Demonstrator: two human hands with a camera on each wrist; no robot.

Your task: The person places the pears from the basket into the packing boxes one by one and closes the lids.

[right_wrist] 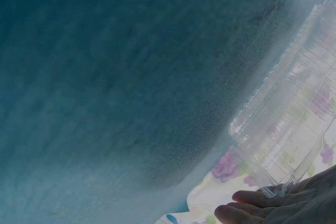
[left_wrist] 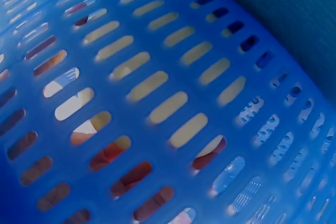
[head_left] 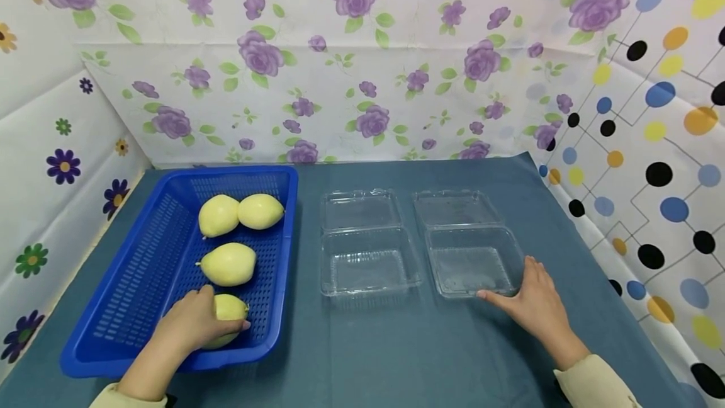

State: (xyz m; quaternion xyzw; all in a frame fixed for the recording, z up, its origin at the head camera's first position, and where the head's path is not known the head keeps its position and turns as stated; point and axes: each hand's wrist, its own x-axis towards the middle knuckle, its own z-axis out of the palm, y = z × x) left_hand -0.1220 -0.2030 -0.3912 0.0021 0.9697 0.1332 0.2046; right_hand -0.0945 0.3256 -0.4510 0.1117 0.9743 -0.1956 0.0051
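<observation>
Left hand [head_left: 195, 323] curled around near fruit [head_left: 229, 310] in basket [head_left: 136, 269]; right hand [head_left: 532, 301] spread, touching box [head_left: 472, 260]. Risk: fruit slipping from loose grip.

The left hand [head_left: 195, 322] sits at about seven o'clock in the head view, forearm entering from the bottom edge in a pale sleeve, fingers curled downward with the thumb pointing right. The right hand [head_left: 532, 304] lies at about four o'clock, palm down, fingers straight and reaching forward, thumb stretched left; its fingertips [right_wrist: 252, 198] show low in the right wrist view.
</observation>
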